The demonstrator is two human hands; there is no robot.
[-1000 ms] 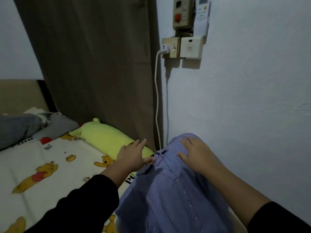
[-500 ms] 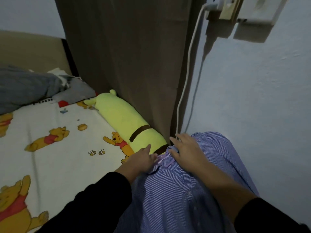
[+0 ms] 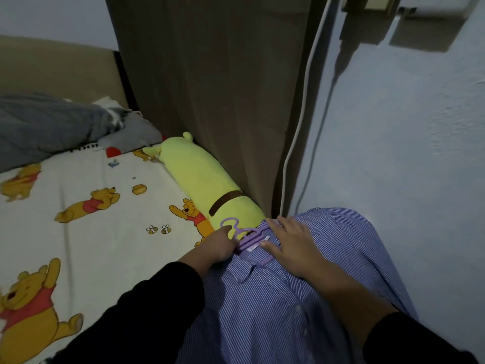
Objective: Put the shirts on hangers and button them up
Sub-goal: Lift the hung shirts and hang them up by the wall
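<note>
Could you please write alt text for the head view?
A left hand grips a purple hanger at the collar of a blue striped shirt while the right hand rests flat on it, beside a yellow plush bolster.

- Bed (image 3: 86, 232): covered by a white sheet printed with yellow cartoon bears, honey pots and bees.
- Striped blue shirt (image 3: 262, 311) lies on the bed, under the right hand (image 3: 291, 248) and just beside the left hand (image 3: 219, 245).
- Purple hanger (image 3: 244, 236) sits at the shirt's collar, between the two hands.
- Yellow bolster pillow (image 3: 207, 185): just beyond the left hand, along the bed's edge.
- Grey blanket (image 3: 44, 127): well beyond the left hand, at the far end.
</note>
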